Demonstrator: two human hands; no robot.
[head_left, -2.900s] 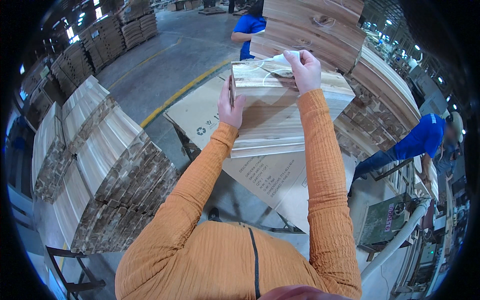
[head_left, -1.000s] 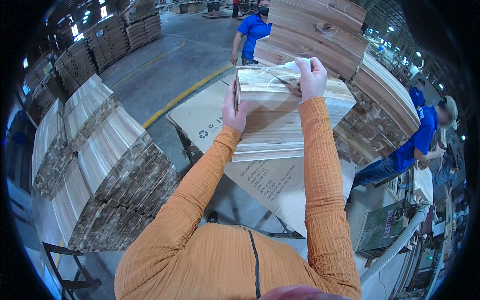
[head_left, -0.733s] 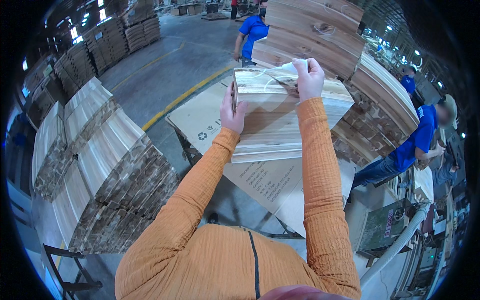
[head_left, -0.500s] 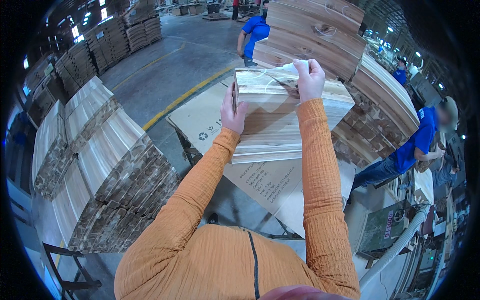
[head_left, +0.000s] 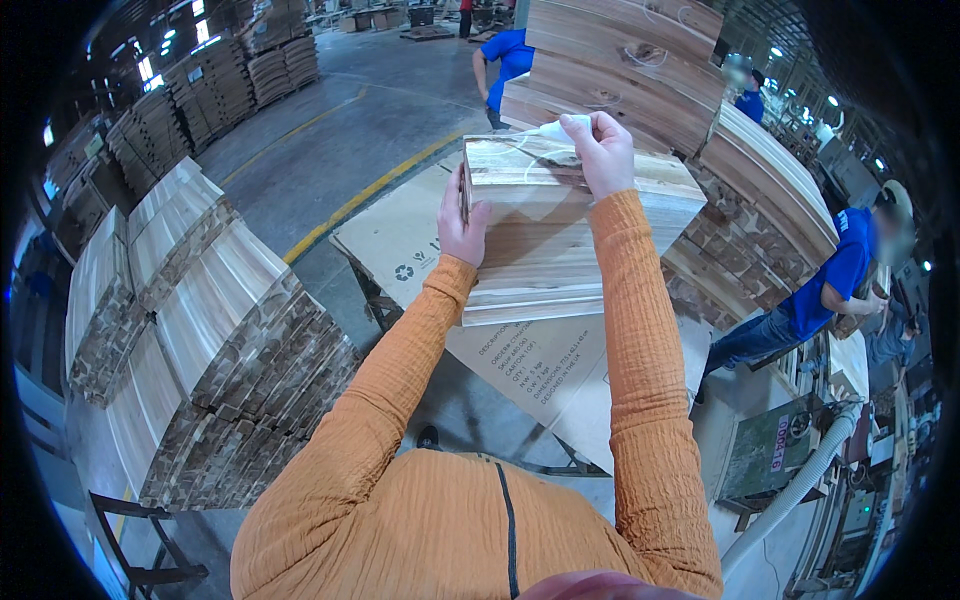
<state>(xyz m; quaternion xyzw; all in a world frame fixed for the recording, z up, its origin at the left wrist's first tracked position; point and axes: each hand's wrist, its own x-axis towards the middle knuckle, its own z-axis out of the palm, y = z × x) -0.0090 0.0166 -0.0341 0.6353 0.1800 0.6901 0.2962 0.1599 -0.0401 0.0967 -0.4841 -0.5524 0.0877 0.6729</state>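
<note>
Presently, right hand [head_left: 608, 158] closed in a pinch, thumb against fingers, holding a small white bottle [head_left: 570, 127]; its right end is hidden in the grip. Bottle sits over the far left part of the top of a wooden block [head_left: 640, 178]. Long axis runs roughly left-right; narrow nozzle points left. Tip is pale against pale wood, so contact cannot be told. A curved white line [head_left: 531, 166] marks the top, partly covered by the right hand.

Left hand [head_left: 462, 232] half open, cupped on the block's near left corner: thumb on the near face, fingers along the left end, their tips hard to make out. Block's long axis goes left to right; right forearm hides part of its near face.

Beneath: cardboard [head_left: 375, 228], also cut across by both forearms. Far side: tall wood stack [head_left: 620, 70], top cut off, hiding part of a blue-shirted worker [head_left: 510, 62].
</note>
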